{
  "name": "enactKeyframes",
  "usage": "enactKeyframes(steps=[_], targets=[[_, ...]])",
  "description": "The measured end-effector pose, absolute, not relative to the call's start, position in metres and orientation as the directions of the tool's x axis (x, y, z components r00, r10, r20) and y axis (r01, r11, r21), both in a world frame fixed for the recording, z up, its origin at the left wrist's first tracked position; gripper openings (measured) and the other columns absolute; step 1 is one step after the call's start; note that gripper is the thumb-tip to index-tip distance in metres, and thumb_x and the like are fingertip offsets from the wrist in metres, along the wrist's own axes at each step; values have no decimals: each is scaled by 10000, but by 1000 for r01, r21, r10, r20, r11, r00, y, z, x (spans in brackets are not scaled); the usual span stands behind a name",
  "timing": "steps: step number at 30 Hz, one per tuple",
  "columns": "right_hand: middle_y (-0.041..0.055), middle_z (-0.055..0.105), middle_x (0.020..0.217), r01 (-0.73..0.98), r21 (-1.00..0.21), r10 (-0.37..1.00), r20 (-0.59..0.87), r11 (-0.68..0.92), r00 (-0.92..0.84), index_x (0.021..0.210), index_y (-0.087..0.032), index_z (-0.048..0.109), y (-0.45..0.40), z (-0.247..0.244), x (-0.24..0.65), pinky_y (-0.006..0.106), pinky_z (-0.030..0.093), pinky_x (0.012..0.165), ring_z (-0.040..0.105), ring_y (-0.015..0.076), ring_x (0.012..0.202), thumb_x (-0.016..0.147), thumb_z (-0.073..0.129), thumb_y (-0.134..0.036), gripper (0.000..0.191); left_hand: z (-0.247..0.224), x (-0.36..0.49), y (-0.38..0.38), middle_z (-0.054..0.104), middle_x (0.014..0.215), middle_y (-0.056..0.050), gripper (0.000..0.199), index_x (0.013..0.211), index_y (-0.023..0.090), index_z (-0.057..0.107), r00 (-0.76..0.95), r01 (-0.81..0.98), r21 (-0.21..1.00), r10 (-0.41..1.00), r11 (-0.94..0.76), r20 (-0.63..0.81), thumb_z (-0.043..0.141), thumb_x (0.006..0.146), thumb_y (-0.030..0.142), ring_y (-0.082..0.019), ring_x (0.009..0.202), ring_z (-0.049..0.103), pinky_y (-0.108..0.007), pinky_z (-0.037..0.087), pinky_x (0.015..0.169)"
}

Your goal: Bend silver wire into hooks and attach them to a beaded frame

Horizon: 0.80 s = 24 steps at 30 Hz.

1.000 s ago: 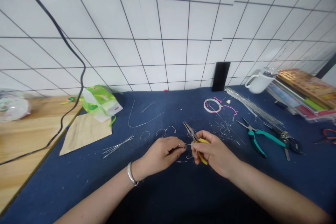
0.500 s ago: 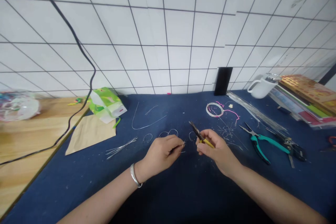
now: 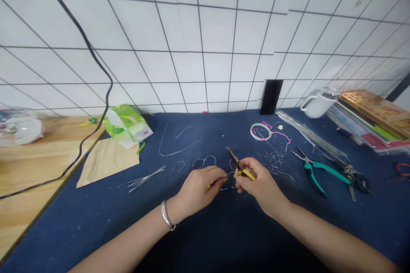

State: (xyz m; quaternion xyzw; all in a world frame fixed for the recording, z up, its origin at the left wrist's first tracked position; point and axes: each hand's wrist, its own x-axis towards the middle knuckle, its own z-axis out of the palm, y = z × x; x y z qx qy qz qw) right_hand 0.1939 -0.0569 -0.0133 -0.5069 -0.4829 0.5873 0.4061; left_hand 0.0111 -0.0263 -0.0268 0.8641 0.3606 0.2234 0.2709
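My left hand (image 3: pixel 205 185), with a silver bangle at the wrist, pinches a thin piece of wire (image 3: pixel 229 173) between thumb and fingertips. Close beside it, my right hand (image 3: pixel 256 179) is wrapped round yellow-handled pliers (image 3: pixel 246 172), whose dark jaws point up and to the left. The wire's free end reaches toward the right fingers; whether they touch it I cannot tell. Just beyond my left hand lie curved wire pieces (image 3: pixel 209 157) and a wire loop (image 3: pixel 179 166). Several straight wires (image 3: pixel 146 178) rest in a small bundle farther left.
Teal-handled pliers (image 3: pixel 315 170) lie at the right, near dark tools (image 3: pixel 355 177) and wire scraps (image 3: pixel 276 158). Behind are a white ring (image 3: pixel 252 134) with pink thread, long wires (image 3: pixel 310 132), a black slab (image 3: pixel 271 97), a white mug (image 3: pixel 317 104) and books (image 3: pixel 374 115). Left: a green bag (image 3: pixel 128 126).
My right hand and the pliers have moved slightly left, nearer my left hand. A bit of wire now shows between the two hands. The view has shifted a little.
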Motion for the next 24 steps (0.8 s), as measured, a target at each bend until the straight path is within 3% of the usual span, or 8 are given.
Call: enactKeyframes(steps=[5, 10, 16, 24], targets=[[-33, 524, 718, -49, -971, 959, -223, -234, -172, 864, -199, 472, -56, -12, 199, 256, 450, 606, 525, 91, 607, 755, 564, -231, 146, -26, 12, -25, 581, 735, -15, 188, 806, 168, 586, 629, 355, 824, 765, -441, 139, 412, 873, 195, -111, 662, 528, -230, 432, 623], [-20, 553, 765, -52, -968, 951, -229, -244, -210, 874, -197, 482, -56, -9, 201, 260, 450, 619, 531, 85, 600, 754, 559, -201, 143, -31, 13, -25, 563, 762, -17, 185, 793, 141, 583, 643, 207, 968, 766, -143, -24, 432, 861, 225, -86, 595, 515, -213, 446, 557], [-2, 561, 849, -75, -971, 941, -197, -225, -275, 916, -202, 491, -57, -12, 203, 279, 457, 655, 540, 94, 654, 762, 574, -223, 176, -31, 14, -25, 541, 731, -1, 121, 758, 131, 578, 631, 83, 995, 770, 47, -89, 478, 816, 164, -73, 575, 492, -212, 424, 555], [5, 561, 771, -71, -981, 943, -153, -181, -295, 933, -197, 481, -56, -14, 208, 293, 437, 677, 542, 116, 677, 834, 510, -367, 199, -26, 12, -24, 487, 660, 23, 111, 694, 128, 553, 604, 82, 996, 793, 41, -82, 486, 782, 114, -60, 541, 438, -204, 375, 539]])
